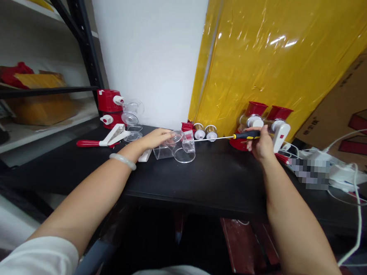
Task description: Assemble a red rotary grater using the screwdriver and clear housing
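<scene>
My right hand [263, 145] is wrapped round the black and yellow handle of a long screwdriver [223, 137]. Its thin shaft points left, and the tip meets or overlaps the near end of a clear plastic housing [184, 155]; contact cannot be told. On the black tabletop, my left hand [158, 139] grips this see-through tubular part, with its fingers closed over the upper side. A white part [145, 155] lies partly hidden beneath that hand. Just behind the housing sit two metal-and-white drums [211, 133] and a small red piece [187, 126].
Red bases [109, 100], clear parts [134, 136] and a red-handled white crank [108, 139] occupy the left side. Two red-topped rotary graters [256, 111] stand at the back right. White cables and adapters [339, 172] spread over the right end. Yellow-wrapped boards [253, 54] border the back.
</scene>
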The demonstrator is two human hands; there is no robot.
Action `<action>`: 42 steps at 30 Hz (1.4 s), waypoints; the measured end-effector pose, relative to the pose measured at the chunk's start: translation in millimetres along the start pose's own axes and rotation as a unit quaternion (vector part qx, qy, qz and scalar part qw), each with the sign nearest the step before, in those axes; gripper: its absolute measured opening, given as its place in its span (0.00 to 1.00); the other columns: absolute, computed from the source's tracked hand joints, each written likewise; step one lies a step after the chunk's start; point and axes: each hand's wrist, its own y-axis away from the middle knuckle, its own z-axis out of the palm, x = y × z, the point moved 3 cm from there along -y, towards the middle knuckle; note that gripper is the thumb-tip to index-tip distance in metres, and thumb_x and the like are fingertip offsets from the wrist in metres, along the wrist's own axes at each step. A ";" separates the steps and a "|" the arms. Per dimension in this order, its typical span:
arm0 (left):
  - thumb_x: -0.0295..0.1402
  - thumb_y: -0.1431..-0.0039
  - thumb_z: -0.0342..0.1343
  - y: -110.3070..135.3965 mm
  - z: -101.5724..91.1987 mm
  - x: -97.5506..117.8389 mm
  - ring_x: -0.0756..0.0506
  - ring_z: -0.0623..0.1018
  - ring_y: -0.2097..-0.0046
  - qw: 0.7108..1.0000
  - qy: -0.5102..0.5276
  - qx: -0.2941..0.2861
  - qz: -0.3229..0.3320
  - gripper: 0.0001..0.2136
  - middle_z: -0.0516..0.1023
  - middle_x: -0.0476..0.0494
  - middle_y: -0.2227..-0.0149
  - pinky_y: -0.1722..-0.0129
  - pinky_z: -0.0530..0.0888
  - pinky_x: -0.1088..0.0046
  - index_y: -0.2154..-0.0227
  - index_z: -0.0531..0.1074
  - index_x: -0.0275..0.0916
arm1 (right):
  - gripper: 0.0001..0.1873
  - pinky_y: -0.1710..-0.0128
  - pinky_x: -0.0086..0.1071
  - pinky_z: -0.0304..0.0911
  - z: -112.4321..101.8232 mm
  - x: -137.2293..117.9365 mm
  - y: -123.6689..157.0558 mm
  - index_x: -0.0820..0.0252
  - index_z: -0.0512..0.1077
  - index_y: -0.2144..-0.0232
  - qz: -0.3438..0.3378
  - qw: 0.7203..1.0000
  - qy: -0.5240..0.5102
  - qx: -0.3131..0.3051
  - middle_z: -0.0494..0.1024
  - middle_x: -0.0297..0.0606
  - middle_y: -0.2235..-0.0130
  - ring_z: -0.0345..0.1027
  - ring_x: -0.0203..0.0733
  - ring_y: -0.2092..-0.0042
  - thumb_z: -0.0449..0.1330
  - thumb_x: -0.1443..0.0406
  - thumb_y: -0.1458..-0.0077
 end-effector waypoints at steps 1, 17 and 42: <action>0.50 0.46 0.54 0.5 0.2 1.0 0.39 0.81 0.58 1.000 0.001 0.001 0.000 0.25 0.83 0.38 0.63 0.64 0.71 0.68 0.54 0.76 0.35 | 0.27 0.78 0.36 0.71 0.0 -0.7 0.2 0.58 0.75 0.69 0.001 1.000 -0.014 -0.005 0.74 0.37 0.79 0.73 0.43 0.76 0.53 0.41 0.47; 0.47 0.46 0.54 0.8 0.7 1.1 0.39 0.81 0.58 1.000 0.002 0.000 0.006 0.21 0.83 0.38 0.63 0.60 0.72 0.65 0.59 0.77 0.37 | 0.22 0.75 0.37 0.72 4.1 -7.0 2.5 0.55 0.74 0.67 0.004 0.999 -0.023 -0.034 0.77 0.38 0.72 0.76 0.45 0.69 0.52 0.45 0.47; 0.50 0.46 0.53 1.8 1.3 2.5 0.38 0.81 0.58 1.000 0.002 -0.010 0.002 0.23 0.82 0.39 0.63 0.62 0.72 0.66 0.58 0.76 0.36 | 0.24 0.73 0.39 0.72 3.1 -6.6 2.5 0.55 0.74 0.68 -0.004 0.999 -0.030 -0.033 0.76 0.38 0.72 0.74 0.44 0.72 0.51 0.45 0.46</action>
